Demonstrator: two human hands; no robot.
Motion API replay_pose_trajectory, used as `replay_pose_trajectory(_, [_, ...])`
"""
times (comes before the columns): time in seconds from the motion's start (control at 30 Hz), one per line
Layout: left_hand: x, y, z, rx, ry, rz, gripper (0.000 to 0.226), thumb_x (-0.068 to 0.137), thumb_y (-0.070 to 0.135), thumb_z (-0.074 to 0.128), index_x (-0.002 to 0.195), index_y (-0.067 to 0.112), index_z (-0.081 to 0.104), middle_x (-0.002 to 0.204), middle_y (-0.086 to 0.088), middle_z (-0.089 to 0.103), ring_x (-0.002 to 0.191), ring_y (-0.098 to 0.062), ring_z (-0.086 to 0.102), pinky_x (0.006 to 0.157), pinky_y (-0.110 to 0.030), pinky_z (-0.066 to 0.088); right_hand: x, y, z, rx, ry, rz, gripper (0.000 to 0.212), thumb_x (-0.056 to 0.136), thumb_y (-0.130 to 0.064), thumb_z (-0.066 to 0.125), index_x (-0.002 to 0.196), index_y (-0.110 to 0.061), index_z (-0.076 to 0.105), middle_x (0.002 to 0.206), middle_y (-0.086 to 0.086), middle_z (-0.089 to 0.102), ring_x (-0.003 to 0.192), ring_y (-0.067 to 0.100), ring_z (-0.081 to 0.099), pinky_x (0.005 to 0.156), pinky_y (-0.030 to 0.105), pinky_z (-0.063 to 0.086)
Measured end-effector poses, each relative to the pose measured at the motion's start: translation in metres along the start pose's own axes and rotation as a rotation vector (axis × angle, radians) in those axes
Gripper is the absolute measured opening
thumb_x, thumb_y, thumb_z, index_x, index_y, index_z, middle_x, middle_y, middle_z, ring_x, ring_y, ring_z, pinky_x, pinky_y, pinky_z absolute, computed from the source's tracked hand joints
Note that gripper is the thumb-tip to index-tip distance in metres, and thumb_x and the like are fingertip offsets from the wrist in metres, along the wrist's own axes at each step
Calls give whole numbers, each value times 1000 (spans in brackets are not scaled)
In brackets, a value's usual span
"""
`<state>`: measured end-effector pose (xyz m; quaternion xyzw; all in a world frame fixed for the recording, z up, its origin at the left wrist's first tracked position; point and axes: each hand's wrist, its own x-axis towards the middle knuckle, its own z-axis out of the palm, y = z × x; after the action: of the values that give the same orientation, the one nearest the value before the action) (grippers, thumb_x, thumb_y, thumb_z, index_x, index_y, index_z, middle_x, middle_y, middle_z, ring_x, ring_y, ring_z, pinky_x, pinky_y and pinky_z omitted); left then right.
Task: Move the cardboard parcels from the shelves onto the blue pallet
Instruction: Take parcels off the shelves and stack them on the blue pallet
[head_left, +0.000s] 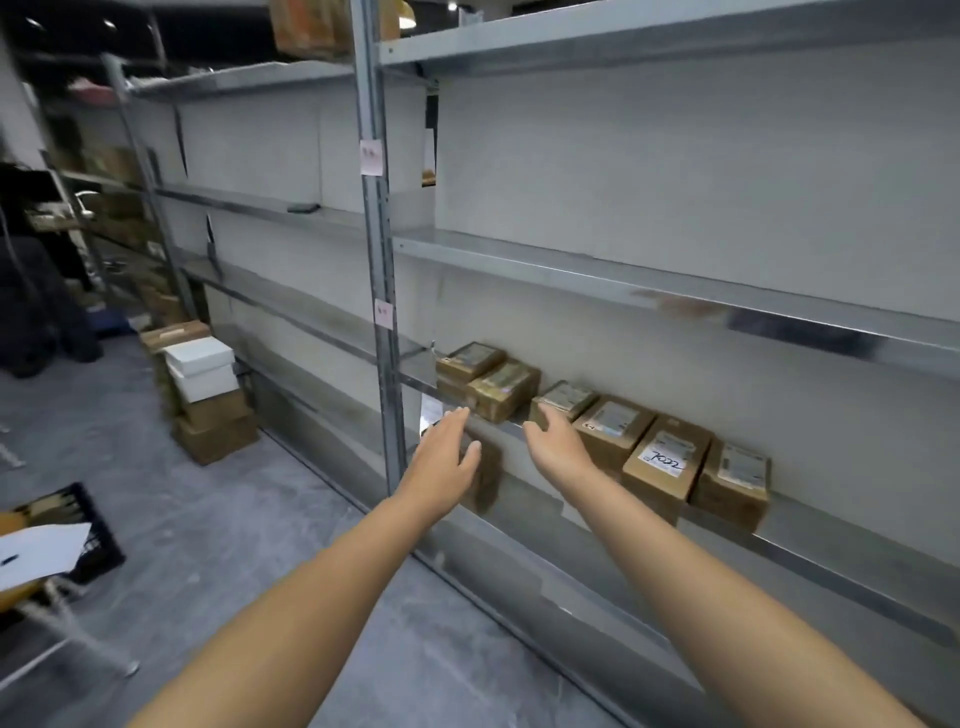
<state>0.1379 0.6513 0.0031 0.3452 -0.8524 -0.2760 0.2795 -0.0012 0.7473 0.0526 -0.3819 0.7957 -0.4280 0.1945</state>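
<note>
Left hand (445, 457) and right hand (557, 441) apart, fingers straight, holding nothing. Cardboard parcels (613, 431) in a row on shelf (857, 535) just beyond fingertips, running rightward. Labels blurred. Brown shape (488, 488) behind left palm, half hidden.

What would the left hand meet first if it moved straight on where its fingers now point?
Probably the nearer brown cardboard parcel of the leftmost pair on the grey metal shelf; the open left hand points at it, though depth is unclear.

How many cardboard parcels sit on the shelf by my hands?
6 parcels: two at the left end, four in a row rightward. More may hide beneath the left pair.
</note>
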Motion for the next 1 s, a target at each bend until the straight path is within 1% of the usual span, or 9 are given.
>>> replay_pose_trajectory(0.07, [18,-16,-4,15,13,-24,53,100,36,48,150,26,32,154,6,39,143,-15,33,116,-39,33,25,-1,14,22,-23,0,54,100,-23,41,151,-11,30,158,7,28,145,24,27,119,38,22])
replay_pose_trajectory(0.13, [41,-33,-4,47,9,-40,49,99,39,47,145,28,34,147,8,44,136,-16,39,107,-30,35,57,-1,27,36,-44,5,55,100,-23,40,152,-11,29,159,6,28,145,24,27,119,37,23])
replay_pose_trajectory(0.3, [114,-73,-2,115,-4,-75,46,99,40,48,143,33,34,147,6,45,138,-15,38,103,-22,24,148,-4,56,33,-71,52,54,98,-26,37,151,-14,30,157,7,31,146,27,25,120,45,17])
replay_pose_trajectory(0.37, [148,-87,-1,120,-14,-90,44,99,40,47,141,36,33,149,7,43,140,-15,36,104,-24,25,186,-5,67,32,-90,77,53,99,-25,37,150,-12,31,156,8,34,144,27,29,120,45,16])
replay_pose_trajectory(0.4, [166,-93,-1,123,-18,-95,48,100,40,47,145,34,32,153,7,39,144,-15,32,108,-25,22,205,-6,71,36,-98,85,53,99,-26,37,150,-12,32,155,9,35,144,28,30,120,45,17])
replay_pose_trajectory(0.47, [201,-103,-1,118,-10,-107,53,101,37,46,151,28,30,158,5,33,147,-15,25,110,-25,17,239,-8,79,59,-104,101,54,99,-28,39,150,-12,31,155,10,35,142,29,33,118,45,24])
replay_pose_trajectory(0.57, [248,-114,4,70,9,-109,54,102,33,46,153,25,29,159,3,30,149,-15,23,115,-28,16,282,-9,86,114,-109,120,55,100,-27,42,152,-17,28,157,7,31,140,28,36,115,42,32])
replay_pose_trajectory(0.77, [302,-146,26,11,-40,-108,55,102,33,46,153,27,27,161,4,28,151,-13,16,120,-36,16,341,-1,104,111,-131,168,56,100,-26,42,153,-17,26,158,6,28,144,25,30,115,40,28])
replay_pose_trajectory(1.0, [374,-189,42,-9,-115,-128,55,104,31,44,154,21,26,162,-2,26,151,-19,15,124,-44,17,404,14,125,129,-87,251,57,100,-27,43,153,-16,26,158,6,29,144,23,30,116,37,26])
